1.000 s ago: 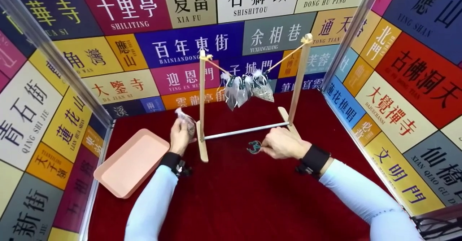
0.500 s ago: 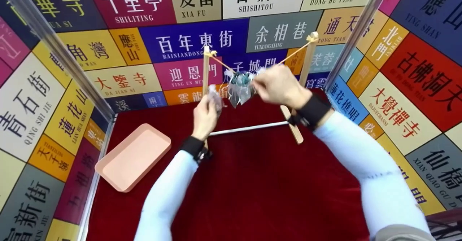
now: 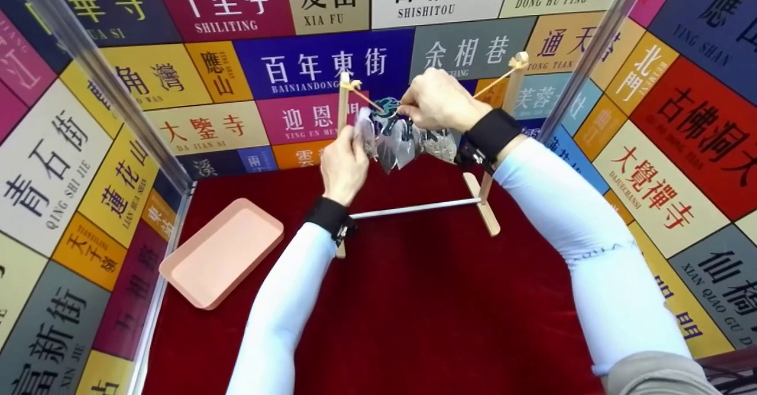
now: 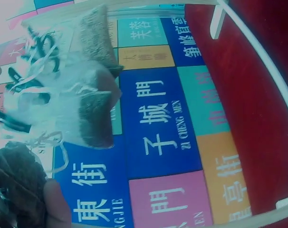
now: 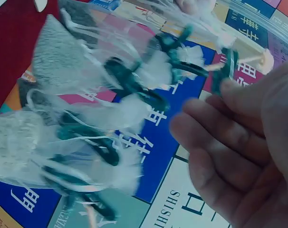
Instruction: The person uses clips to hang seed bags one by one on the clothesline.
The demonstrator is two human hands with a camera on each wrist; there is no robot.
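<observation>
My left hand (image 3: pixel 344 167) pinches a small gauzy drawstring bag (image 3: pixel 365 132) just left of the hanging bags. In the left wrist view this bag (image 4: pixel 20 175) looks dark-filled between thumb and fingers. Several similar bags (image 3: pixel 395 145) hang in a bunch from a thin cord (image 3: pixel 366 100), held by dark green clips (image 5: pixel 134 83). Beside the cord my right hand (image 3: pixel 440 100) pinches another green clip (image 5: pixel 224 71) between thumb and forefinger, the other fingers curled. Whether this clip touches the cord or the left hand's bag, I cannot tell.
The cord is tied between two wooden posts (image 3: pixel 516 87) joined low down by a pale rod (image 3: pixel 417 208). A pink tray (image 3: pixel 222 253) lies on the red cloth (image 3: pixel 426 300) at the left. Panels printed with characters (image 3: pixel 319 67) enclose the back and sides.
From low beside the stand, both hands have risen to the cord. The left hand brought its bag up and right; the right hand carried the green clip up and left.
</observation>
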